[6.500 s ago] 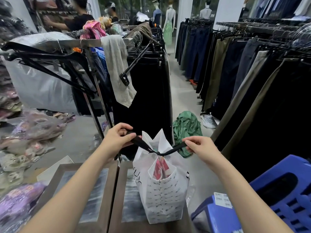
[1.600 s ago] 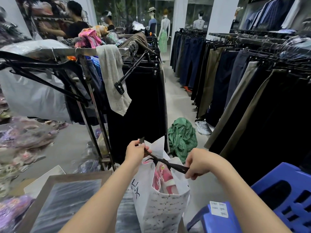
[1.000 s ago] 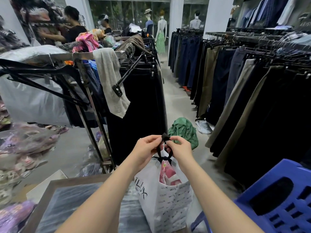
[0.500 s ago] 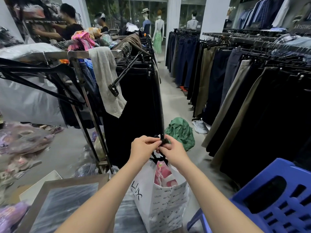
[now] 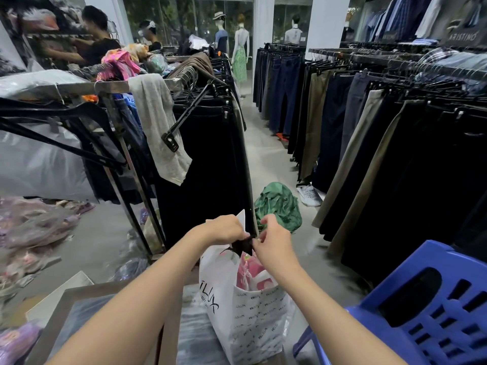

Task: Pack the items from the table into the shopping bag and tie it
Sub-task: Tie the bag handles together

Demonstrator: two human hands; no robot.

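Note:
A white printed shopping bag stands on the table at the bottom middle. Pink and red packed items show through its open top. A black ribbon bunches in a knot just above the bag's mouth. My left hand pinches the ribbon from the left. My right hand pinches it from the right, fingertips almost touching the left hand. The ribbon's ends are hidden under my fingers.
A rack of black trousers stands right behind the bag. A green cloth heap lies on the floor aisle. A blue plastic stool sits at the lower right. More trouser racks line the right side. Wrapped clothes pile up at left.
My hands first held the ribbon stretched wide, then came together above the bag. Since half a second ago they have stayed close and the ribbon has bunched into a tighter knot.

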